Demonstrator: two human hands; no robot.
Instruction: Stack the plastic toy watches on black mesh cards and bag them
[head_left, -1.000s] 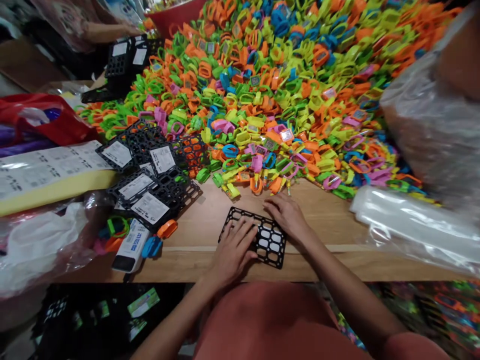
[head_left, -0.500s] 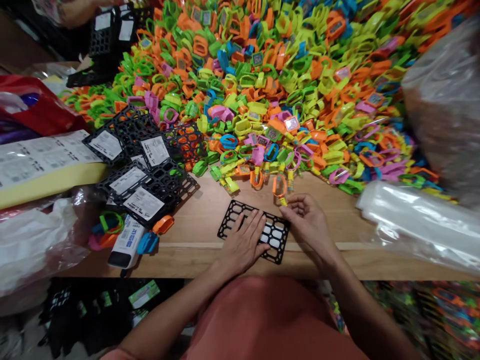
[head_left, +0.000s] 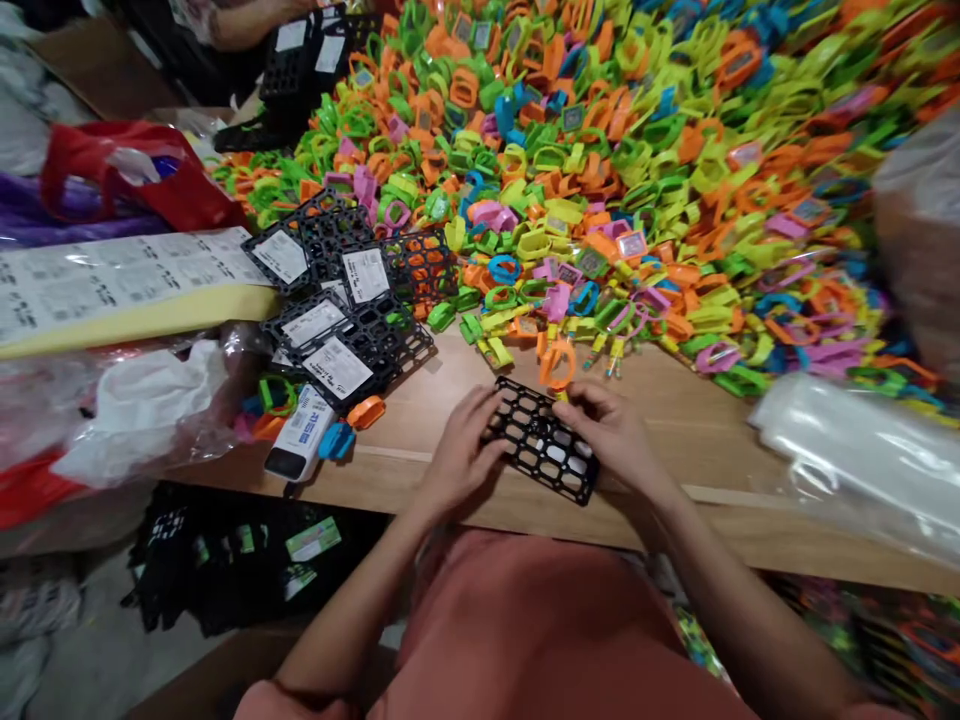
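My left hand (head_left: 463, 448) grips the left edge of a black plastic grid panel (head_left: 541, 440), thumb on its face and fingers along the far side. The panel is tilted over the wooden table, and pale patches show through some of its openings. With thumb and fingers closed, my right hand (head_left: 611, 432) pinches the yellow end of an orange toy watch (head_left: 556, 364) at the panel's far right edge. The watch's loop points away from me, toward the pile. Whether its yellow end touches the panel, I cannot tell.
Colourful toy watches (head_left: 600, 170) are heaped across the back. Labelled black panels (head_left: 337, 365) lie at left, beside a white-and-blue device (head_left: 301, 435) and a label sheet (head_left: 135, 285). A clear plastic roll (head_left: 847, 450) lies right. Another person's arm (head_left: 251, 22) shows at the far left.
My left hand has gone from lying flat on the panel to gripping its left edge, and the panel is now tilted. My right hand still holds the orange watch. The view has shifted left.
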